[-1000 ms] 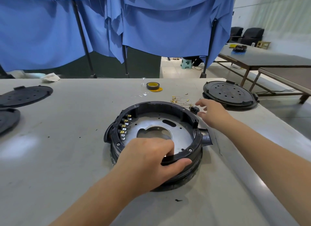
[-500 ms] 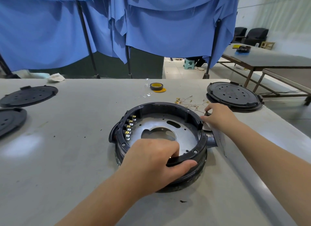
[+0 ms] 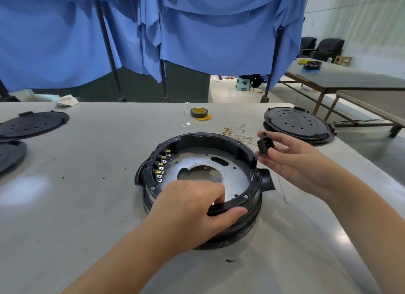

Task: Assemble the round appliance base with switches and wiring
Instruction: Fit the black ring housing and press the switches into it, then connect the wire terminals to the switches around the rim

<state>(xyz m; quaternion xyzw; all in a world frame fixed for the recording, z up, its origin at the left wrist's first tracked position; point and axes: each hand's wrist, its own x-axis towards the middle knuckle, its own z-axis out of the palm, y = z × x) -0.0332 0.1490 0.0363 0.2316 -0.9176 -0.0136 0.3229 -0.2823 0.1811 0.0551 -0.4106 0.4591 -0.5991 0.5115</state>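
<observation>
Base: round appliance base (image 3: 241, 150) lies on the bench (image 3: 87, 206); rigid, probably fairly heavy.
Left hand (image 3: 192, 210): grips the near rim, the best hold.
Right hand (image 3: 293, 160): pinches a small black socket (image 3: 263, 145) beside the rim; light, hard plastic.

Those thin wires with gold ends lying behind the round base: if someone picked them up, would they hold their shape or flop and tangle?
The wires would probably flop: they look very thin and lie in loose curls on the table. They likely weigh almost nothing. Because they cross each other in a heap, lifting one might drag others along.

r hand (image 3: 293, 162) lifted black socket (image 3: 264, 146) off table.
</observation>
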